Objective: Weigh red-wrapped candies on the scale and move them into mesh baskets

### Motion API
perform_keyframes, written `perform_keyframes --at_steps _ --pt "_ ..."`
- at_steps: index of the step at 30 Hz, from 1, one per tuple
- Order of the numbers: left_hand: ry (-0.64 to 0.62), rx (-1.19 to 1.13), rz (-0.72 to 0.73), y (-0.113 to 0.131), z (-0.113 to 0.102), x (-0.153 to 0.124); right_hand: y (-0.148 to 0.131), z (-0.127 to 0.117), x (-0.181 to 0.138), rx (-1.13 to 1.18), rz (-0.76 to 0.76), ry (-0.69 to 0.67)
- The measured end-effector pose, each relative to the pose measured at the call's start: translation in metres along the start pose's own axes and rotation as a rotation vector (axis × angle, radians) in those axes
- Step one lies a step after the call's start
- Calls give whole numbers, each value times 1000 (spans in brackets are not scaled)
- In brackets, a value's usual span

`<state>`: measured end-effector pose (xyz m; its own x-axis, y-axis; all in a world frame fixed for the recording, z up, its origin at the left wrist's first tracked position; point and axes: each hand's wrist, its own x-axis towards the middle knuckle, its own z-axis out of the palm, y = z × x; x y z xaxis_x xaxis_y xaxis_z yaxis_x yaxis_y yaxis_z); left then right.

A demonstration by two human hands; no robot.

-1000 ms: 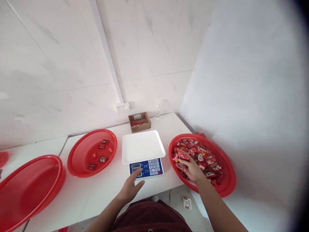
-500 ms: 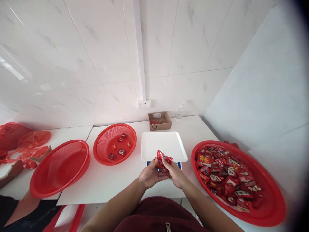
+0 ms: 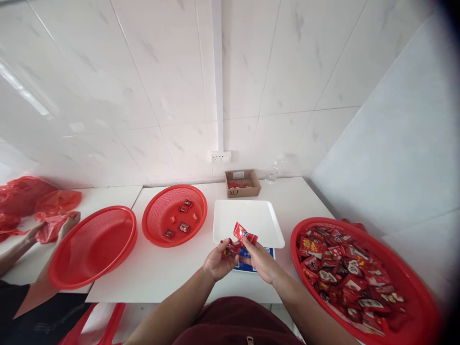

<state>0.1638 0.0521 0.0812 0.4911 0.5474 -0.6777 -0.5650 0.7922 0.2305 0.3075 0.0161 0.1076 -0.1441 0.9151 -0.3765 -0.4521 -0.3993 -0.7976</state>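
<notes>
My right hand (image 3: 261,261) pinches a red candy packet (image 3: 245,234) and holds it up over the front of the white scale tray (image 3: 247,218). My left hand (image 3: 217,261) is closed on more small red packets (image 3: 230,249) right beside it. Both hands hover above the blue keypad of the scale (image 3: 270,252), mostly hiding it. A large red basket (image 3: 413,311) full of red candy packets sits to my right. A smaller red basket (image 3: 153,225) with several packets lies left of the scale.
Another red basket (image 3: 72,268) sits further left. A small cardboard box (image 3: 242,183) and a clear bottle (image 3: 273,172) stand by the back wall under a socket. At far left another person's hands (image 3: 66,221) handle red plastic bags (image 3: 21,201).
My right hand left the full basket with packets and met my left hand in front of the scale. The view swung left; the other person's hands came into view.
</notes>
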Motion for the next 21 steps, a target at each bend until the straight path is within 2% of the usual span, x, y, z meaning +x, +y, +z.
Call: perform_keyframes --at_steps 6,12,14,17,19,21 --pt "88 9 17 4 -9 7 7 -15 8 58 116 77" --pt "165 -1 13 6 -22 8 15 -36 32 151 237 362" --pt "184 2 7 6 -24 7 13 -39 39 197 240 329" --pt "197 8 8 6 -25 4 12 -40 42 216 293 210" --pt "205 18 12 4 -24 1 15 -39 37 140 348 126" --pt "212 33 16 2 -24 -1 21 -36 30 14 363 -19"
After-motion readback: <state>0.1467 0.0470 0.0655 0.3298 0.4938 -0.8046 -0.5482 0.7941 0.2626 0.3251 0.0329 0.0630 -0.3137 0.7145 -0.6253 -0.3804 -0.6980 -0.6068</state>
